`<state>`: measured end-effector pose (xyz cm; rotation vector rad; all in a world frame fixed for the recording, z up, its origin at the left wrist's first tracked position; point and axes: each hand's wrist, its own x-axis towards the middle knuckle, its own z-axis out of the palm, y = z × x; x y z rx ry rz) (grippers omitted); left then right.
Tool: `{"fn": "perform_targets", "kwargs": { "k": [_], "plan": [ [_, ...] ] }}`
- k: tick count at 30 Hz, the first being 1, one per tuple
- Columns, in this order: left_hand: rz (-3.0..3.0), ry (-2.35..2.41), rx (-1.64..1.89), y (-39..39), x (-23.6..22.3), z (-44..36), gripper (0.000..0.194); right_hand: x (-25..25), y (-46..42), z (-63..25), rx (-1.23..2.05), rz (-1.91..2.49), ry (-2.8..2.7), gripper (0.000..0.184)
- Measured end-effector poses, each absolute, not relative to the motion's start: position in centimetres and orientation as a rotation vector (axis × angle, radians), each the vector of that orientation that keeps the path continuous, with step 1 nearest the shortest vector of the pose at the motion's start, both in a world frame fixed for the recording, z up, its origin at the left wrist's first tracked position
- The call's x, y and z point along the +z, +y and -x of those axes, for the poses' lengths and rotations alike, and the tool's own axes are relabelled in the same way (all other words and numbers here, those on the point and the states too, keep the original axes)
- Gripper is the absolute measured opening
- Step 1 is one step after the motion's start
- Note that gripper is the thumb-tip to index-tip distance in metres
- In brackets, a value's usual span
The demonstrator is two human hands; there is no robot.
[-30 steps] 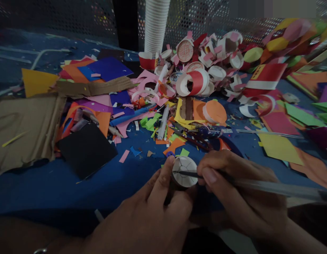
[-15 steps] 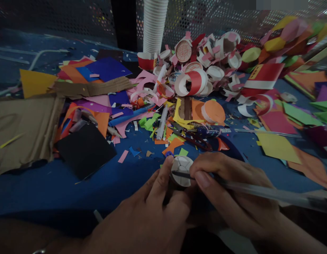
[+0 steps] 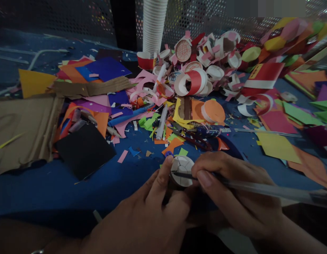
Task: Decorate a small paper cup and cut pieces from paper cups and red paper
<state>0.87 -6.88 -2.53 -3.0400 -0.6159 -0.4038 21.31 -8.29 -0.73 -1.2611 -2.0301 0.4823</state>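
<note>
My left hand (image 3: 150,211) steadies a small round white paper piece (image 3: 185,163) at the front of the table, its index fingertip on the left rim. Dark lines cross the white face, and the piece has some depth below its rim. In my right hand (image 3: 237,187) is a pen with a clear barrel (image 3: 258,188), pinched near its dark front end. The pen tip touches the white face left of its middle. A small purple button-like piece (image 3: 168,154) lies just beyond my left index fingertip. The lower side of the round piece is hidden by my hands.
Scissors (image 3: 193,138) and paper scraps lie just beyond my hands. Behind them are an orange paper disc (image 3: 215,112) and a heap of white paper rings (image 3: 181,84). Black card (image 3: 85,151) and cardboard (image 3: 23,127) lie left, coloured sheets (image 3: 281,146) right. A white ribbed column (image 3: 155,26) stands behind.
My right hand has shifted slightly to the right, and the pen with it; the tip stays on the white face. My left hand and the round piece look almost unmoved.
</note>
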Motion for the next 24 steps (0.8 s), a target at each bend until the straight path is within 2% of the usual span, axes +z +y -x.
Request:
{"fn": "perform_targets", "kwargs": {
  "k": [19, 24],
  "plan": [
    [3.075, -0.590, -0.372, -7.03, -2.63, -0.57, 0.041, -0.91, -8.44, -21.53, 0.487, 1.251, -2.018, 0.014],
    [3.075, -0.627, -0.368, -7.17, -3.04, -0.57, 0.048, -1.20, -8.41, -21.71, 0.469, 1.287, -1.990, 0.017]
  ]
}}
